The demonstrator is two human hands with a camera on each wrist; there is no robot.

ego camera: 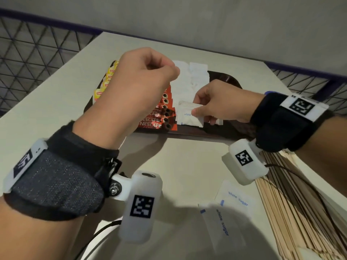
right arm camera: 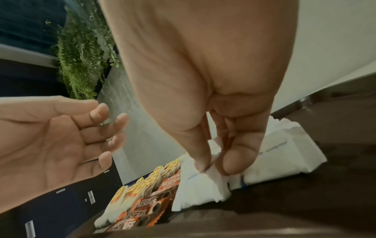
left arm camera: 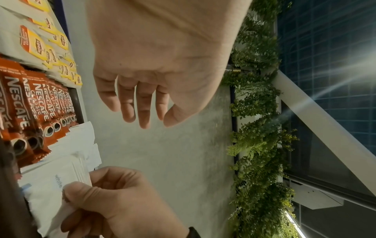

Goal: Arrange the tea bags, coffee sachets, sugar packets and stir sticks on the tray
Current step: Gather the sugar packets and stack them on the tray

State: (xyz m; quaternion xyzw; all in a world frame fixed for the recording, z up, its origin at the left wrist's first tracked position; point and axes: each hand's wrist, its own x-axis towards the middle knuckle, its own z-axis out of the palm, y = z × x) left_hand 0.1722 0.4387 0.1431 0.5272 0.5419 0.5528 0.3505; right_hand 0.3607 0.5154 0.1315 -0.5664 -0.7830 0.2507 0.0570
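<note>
Head | hands: left (ego camera: 142,81) loose, hiding coffee sachets (ego camera: 159,117) | right (ego camera: 216,104) pinching sugar packet (ego camera: 189,117)

A right hand (right arm camera: 213,112) reaches down, thumb and fingers pinching a white sugar packet (right arm camera: 205,178) on a dark tray (right arm camera: 305,201). Beside it lie red coffee sachets (right arm camera: 146,206) and yellow tea bags (right arm camera: 138,188). An empty left hand (right arm camera: 52,136) hangs nearby, fingers relaxed.
</note>
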